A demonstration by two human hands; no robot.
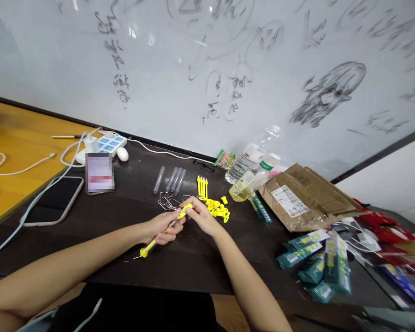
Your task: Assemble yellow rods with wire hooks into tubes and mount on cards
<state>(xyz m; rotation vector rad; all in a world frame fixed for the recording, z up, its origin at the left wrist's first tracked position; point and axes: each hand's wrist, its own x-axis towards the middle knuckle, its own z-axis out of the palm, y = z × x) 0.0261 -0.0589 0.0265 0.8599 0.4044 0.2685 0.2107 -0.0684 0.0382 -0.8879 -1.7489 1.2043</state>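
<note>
My left hand (163, 227) is closed around a slim clear tube with yellow ends (152, 243). The tube slants, its lower yellow end towards me, with a thin metal wire poking out there. At the upper end, the fingers of my right hand (199, 215) pinch a yellow end piece (184, 211), partly covered by the fingertips. Just beyond my hands lie bent metal wires (166, 200). To the right of them is a pile of small yellow plastic parts (218, 208), with several yellow sticks (202, 186) in a row behind it. Several clear empty tubes (175, 180) lie farther back.
A phone (55, 200) and a white power strip (112, 144) with cables are at left. Plastic bottles (251, 161), a cardboard parcel (307, 193) and green packets (318, 263) crowd the right. A whiteboard (152, 78) rises behind the dark table (117, 258).
</note>
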